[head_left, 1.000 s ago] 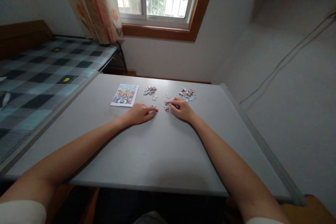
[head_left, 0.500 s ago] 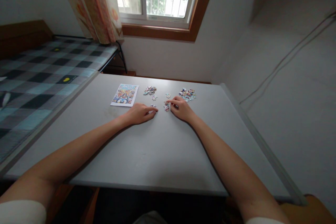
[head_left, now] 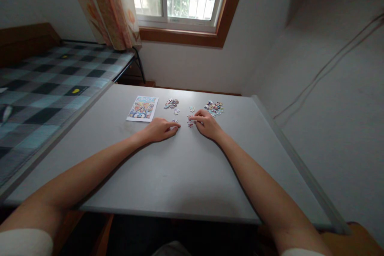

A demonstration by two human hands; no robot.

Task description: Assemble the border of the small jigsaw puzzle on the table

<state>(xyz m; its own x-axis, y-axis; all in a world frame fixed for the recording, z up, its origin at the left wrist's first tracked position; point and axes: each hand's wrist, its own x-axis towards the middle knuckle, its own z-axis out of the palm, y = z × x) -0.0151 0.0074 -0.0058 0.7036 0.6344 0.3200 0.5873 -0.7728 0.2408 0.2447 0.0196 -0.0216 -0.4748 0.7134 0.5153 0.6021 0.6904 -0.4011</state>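
My left hand [head_left: 162, 130] rests on the table with its index finger stretched out. Close by its fingertips are a few small jigsaw puzzle pieces [head_left: 175, 120], partly behind the finger. With the index finger extended, my right hand [head_left: 207, 125] touches a small group of puzzle pieces [head_left: 190, 124]; the thumb is held apart from that finger. I see nothing gripped in either hand. Just beyond the hands lie a small joined-looking cluster of pieces [head_left: 177, 111] and another light-coloured puzzle piece cluster [head_left: 192, 109].
Two heaps of loose pieces lie farther back, a left heap [head_left: 171, 103] and a larger right heap [head_left: 214, 108]. A printed picture sheet [head_left: 142, 109] is on the grey table [head_left: 168, 184]. A checked bed [head_left: 60, 76] stands left; a wall [head_left: 336, 128] is right.
My right index fingertip has shifted very slightly towards me over the puzzle pieces. My left hand has stayed in place.
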